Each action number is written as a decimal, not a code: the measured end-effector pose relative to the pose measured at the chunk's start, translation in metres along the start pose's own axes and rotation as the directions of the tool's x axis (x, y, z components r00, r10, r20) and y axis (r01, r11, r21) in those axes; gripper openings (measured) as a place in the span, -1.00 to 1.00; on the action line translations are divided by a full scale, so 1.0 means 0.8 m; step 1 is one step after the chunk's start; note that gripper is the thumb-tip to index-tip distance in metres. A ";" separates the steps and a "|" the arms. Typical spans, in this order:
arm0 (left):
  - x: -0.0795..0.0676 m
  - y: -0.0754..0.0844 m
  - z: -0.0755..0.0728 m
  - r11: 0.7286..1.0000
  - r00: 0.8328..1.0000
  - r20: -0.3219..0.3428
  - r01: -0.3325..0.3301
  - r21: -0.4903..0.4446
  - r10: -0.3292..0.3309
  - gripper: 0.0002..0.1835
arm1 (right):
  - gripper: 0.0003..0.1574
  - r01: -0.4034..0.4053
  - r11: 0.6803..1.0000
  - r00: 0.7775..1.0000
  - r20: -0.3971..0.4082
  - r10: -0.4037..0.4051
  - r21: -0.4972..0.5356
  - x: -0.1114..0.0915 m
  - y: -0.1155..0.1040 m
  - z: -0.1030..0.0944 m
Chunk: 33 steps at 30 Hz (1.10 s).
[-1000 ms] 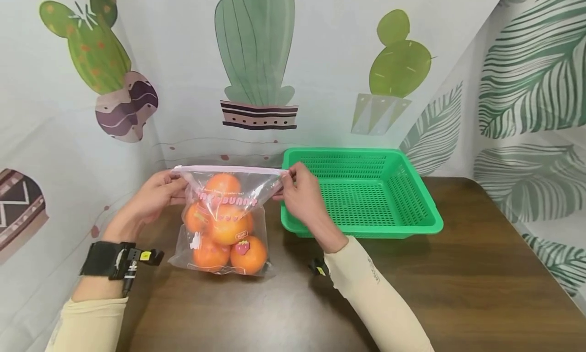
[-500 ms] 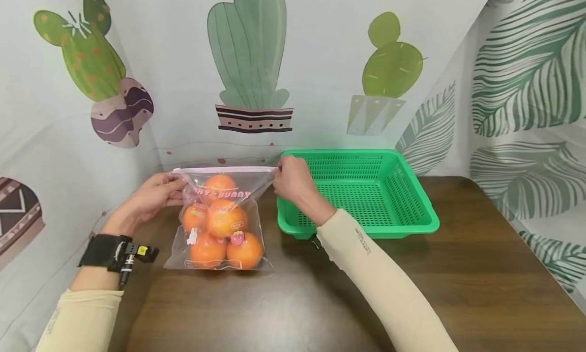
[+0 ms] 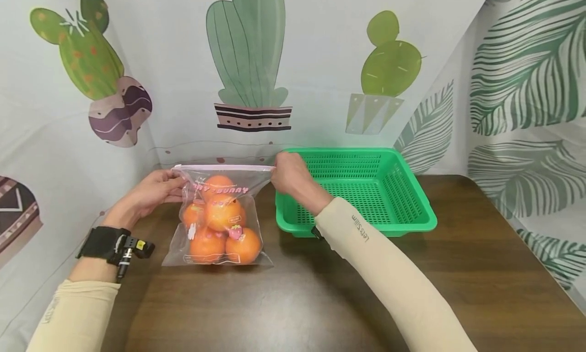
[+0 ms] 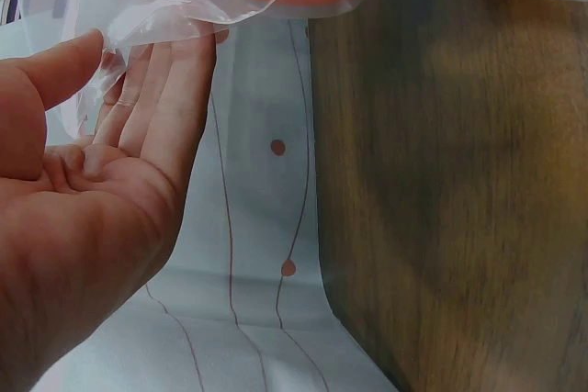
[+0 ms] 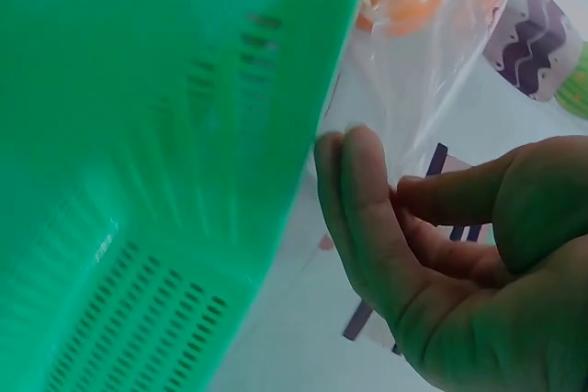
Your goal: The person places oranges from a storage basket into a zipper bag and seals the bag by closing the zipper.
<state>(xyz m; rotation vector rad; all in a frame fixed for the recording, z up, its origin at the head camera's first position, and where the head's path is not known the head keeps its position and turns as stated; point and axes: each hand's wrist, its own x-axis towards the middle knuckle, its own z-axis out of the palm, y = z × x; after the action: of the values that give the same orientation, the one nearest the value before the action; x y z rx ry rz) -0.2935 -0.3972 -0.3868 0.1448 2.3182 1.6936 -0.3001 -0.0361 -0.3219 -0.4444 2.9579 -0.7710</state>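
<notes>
Tabletop: hands at bag corners

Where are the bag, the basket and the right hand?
bag [image 3: 215, 217], head view, clear front over the oranges
basket [image 3: 414, 194], head view, right side wall
right hand [image 3: 287, 173], head view, back of the hand, pinching the bag's top corner

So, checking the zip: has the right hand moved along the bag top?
Yes. The right hand slid left, away from the green basket's near-left corner.
</notes>
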 end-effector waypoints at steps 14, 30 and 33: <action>0.017 0.001 -0.003 0.994 0.996 0.023 0.086 0.070 -0.088 -0.48 | -0.84 0.092 0.981 0.986 0.154 -0.066 -0.171 0.035 0.008 -0.011; 0.027 0.000 -0.002 0.990 0.993 0.038 0.111 0.087 -0.115 -0.36 | -0.82 0.133 0.977 0.990 0.073 -0.123 -0.165 0.057 0.027 0.003; 0.026 -0.002 -0.005 0.989 0.991 0.034 0.124 0.077 -0.127 -0.37 | -0.80 0.143 0.978 0.989 0.070 -0.133 -0.152 0.058 0.028 0.004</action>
<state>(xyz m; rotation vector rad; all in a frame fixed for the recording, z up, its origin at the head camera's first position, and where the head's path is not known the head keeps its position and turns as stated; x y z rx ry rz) -0.3144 -0.3963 -0.3901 0.0444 2.3111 1.5315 -0.3499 -0.0323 -0.3349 -0.6765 2.9680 -0.5273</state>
